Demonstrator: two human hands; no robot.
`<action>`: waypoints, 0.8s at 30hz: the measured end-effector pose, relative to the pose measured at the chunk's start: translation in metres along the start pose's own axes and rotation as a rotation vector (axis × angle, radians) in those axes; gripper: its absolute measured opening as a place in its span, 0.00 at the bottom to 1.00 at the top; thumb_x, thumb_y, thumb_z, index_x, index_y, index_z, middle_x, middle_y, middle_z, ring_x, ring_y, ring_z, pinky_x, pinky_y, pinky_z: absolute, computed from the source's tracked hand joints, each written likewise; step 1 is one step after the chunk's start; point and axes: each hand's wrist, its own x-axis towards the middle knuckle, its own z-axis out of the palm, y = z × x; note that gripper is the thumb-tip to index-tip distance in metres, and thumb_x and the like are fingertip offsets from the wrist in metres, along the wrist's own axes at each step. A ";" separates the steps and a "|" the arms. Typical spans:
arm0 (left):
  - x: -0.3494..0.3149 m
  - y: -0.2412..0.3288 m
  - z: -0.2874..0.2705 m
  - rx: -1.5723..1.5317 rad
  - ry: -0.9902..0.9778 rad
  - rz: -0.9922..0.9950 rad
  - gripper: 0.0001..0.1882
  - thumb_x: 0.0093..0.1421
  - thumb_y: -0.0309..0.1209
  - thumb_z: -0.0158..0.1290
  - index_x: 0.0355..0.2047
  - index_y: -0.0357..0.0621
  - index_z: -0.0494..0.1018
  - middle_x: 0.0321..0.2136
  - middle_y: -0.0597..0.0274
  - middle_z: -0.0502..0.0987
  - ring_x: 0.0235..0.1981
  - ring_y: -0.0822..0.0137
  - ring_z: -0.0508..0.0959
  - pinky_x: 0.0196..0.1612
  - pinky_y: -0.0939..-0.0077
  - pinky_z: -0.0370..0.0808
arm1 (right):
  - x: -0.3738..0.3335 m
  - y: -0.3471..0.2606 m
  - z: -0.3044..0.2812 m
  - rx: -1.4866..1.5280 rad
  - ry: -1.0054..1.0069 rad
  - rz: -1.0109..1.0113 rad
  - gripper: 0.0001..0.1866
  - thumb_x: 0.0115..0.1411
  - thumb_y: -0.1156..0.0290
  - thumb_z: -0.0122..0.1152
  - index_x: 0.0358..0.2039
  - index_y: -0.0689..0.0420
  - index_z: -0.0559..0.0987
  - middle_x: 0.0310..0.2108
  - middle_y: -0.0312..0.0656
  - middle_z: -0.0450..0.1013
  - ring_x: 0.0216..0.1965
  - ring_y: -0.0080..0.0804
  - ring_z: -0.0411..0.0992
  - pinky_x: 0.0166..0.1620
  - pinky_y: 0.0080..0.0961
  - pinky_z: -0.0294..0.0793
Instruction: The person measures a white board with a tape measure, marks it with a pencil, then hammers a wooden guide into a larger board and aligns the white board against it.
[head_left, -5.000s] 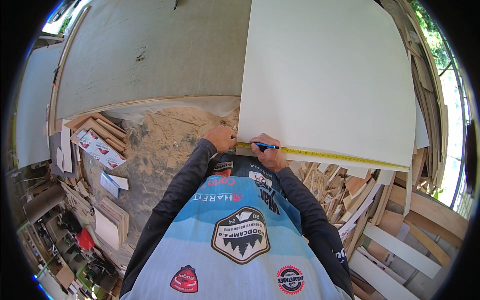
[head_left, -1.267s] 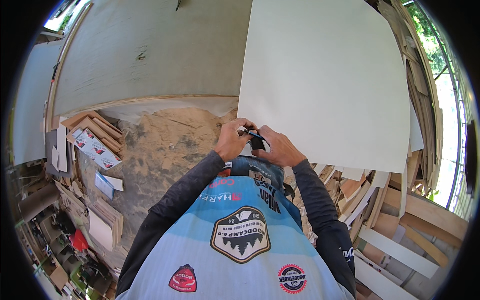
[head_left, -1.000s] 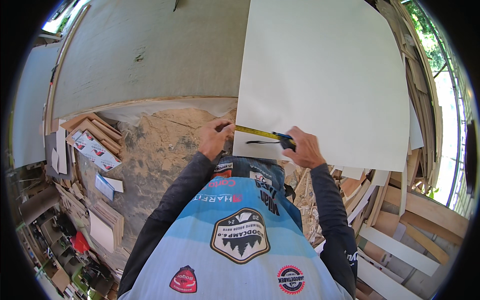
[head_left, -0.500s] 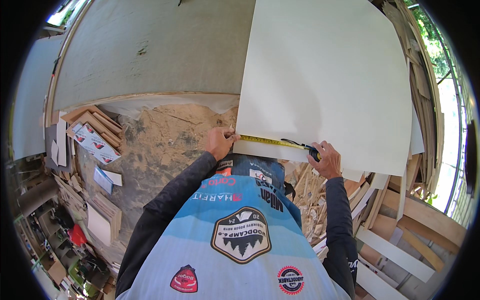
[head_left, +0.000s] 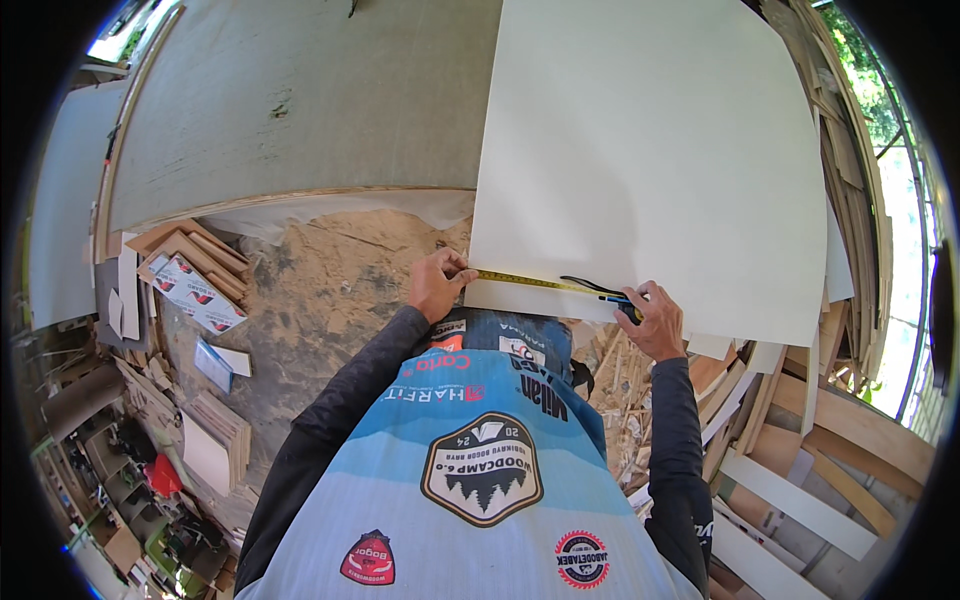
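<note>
A large white sheet lies in front of me. Across its near part stretches the yellow blade of a tape measure. At the sheet's left edge, my left hand pinches the blade's end between thumb and fingers. Toward the right, my right hand is wrapped round the tape measure's case, mostly hidden by the fingers. A thin blue and white tip sticks out beside that hand over the blade; I cannot make out its kind. A dark strap curves on the sheet just beyond the blade.
A grey-green board with a wooden edge lies at the far left. Stacked board offcuts rest on the dusty floor. Wood strips are piled at the lower right, with tall planks along the right side.
The blue and white tip now shows more plainly beside my right hand, over the blade. Both hands stay nearly in place, and the view has shifted slightly.
</note>
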 end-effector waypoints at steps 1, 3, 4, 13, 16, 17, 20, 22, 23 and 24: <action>0.000 0.000 -0.001 0.004 -0.005 0.008 0.10 0.52 0.28 0.64 0.29 0.36 0.74 0.21 0.57 0.79 0.22 0.73 0.76 0.29 0.76 0.73 | 0.001 0.001 -0.001 0.006 -0.008 0.000 0.19 0.46 0.61 0.67 0.39 0.53 0.81 0.31 0.39 0.68 0.34 0.36 0.71 0.35 0.33 0.73; 0.000 -0.001 -0.002 0.011 -0.015 0.025 0.09 0.53 0.27 0.63 0.29 0.36 0.74 0.21 0.58 0.79 0.22 0.75 0.76 0.28 0.78 0.73 | 0.002 0.001 -0.001 0.024 -0.007 0.002 0.19 0.45 0.61 0.68 0.38 0.53 0.81 0.30 0.38 0.68 0.33 0.36 0.71 0.35 0.32 0.73; 0.000 -0.001 -0.002 -0.004 -0.029 0.016 0.09 0.53 0.27 0.62 0.29 0.35 0.74 0.21 0.59 0.79 0.23 0.76 0.75 0.28 0.79 0.72 | 0.002 0.002 -0.001 0.032 -0.006 0.003 0.19 0.45 0.61 0.68 0.38 0.53 0.81 0.30 0.38 0.68 0.33 0.36 0.71 0.35 0.32 0.73; -0.001 -0.012 -0.006 -0.183 -0.061 -0.043 0.06 0.57 0.27 0.57 0.31 0.35 0.78 0.23 0.63 0.79 0.24 0.77 0.75 0.30 0.81 0.72 | 0.002 0.006 -0.003 0.061 -0.047 0.020 0.20 0.45 0.58 0.68 0.37 0.56 0.82 0.28 0.38 0.67 0.32 0.35 0.71 0.36 0.32 0.72; -0.002 -0.012 -0.005 -0.218 -0.049 -0.073 0.07 0.58 0.26 0.56 0.31 0.34 0.79 0.23 0.65 0.79 0.24 0.78 0.75 0.29 0.82 0.71 | 0.003 0.009 -0.002 0.098 -0.035 -0.009 0.20 0.45 0.58 0.68 0.37 0.55 0.82 0.28 0.38 0.67 0.31 0.35 0.71 0.35 0.32 0.72; -0.002 -0.016 -0.004 -0.226 -0.047 -0.087 0.07 0.57 0.27 0.56 0.32 0.34 0.79 0.23 0.64 0.79 0.23 0.78 0.74 0.29 0.81 0.71 | 0.002 0.010 -0.002 0.099 -0.036 -0.019 0.20 0.45 0.58 0.68 0.37 0.55 0.82 0.28 0.38 0.67 0.31 0.35 0.70 0.35 0.32 0.72; -0.002 -0.022 0.002 -0.259 -0.015 -0.121 0.09 0.57 0.28 0.57 0.33 0.34 0.79 0.23 0.65 0.79 0.22 0.78 0.73 0.27 0.80 0.70 | 0.004 0.014 -0.003 0.099 -0.038 -0.049 0.19 0.45 0.58 0.68 0.37 0.56 0.82 0.27 0.38 0.67 0.31 0.35 0.70 0.35 0.32 0.72; -0.003 -0.024 0.008 -0.259 0.033 -0.120 0.09 0.57 0.29 0.57 0.33 0.34 0.79 0.23 0.65 0.79 0.22 0.78 0.72 0.27 0.80 0.70 | 0.005 0.017 -0.001 0.101 -0.042 -0.066 0.19 0.46 0.58 0.68 0.37 0.56 0.82 0.27 0.38 0.66 0.30 0.35 0.70 0.35 0.33 0.72; -0.005 -0.025 0.012 -0.248 0.066 -0.109 0.10 0.56 0.30 0.57 0.33 0.34 0.79 0.23 0.66 0.79 0.22 0.78 0.73 0.27 0.79 0.70 | 0.005 0.019 0.000 0.098 -0.054 -0.075 0.19 0.47 0.59 0.67 0.37 0.56 0.81 0.28 0.39 0.67 0.31 0.36 0.70 0.35 0.33 0.71; -0.007 -0.027 0.015 -0.238 0.104 -0.099 0.10 0.56 0.30 0.58 0.33 0.34 0.79 0.22 0.66 0.79 0.22 0.78 0.73 0.27 0.79 0.70 | 0.006 0.021 0.004 0.085 -0.051 -0.095 0.18 0.47 0.59 0.67 0.37 0.56 0.80 0.28 0.40 0.67 0.31 0.37 0.70 0.35 0.34 0.71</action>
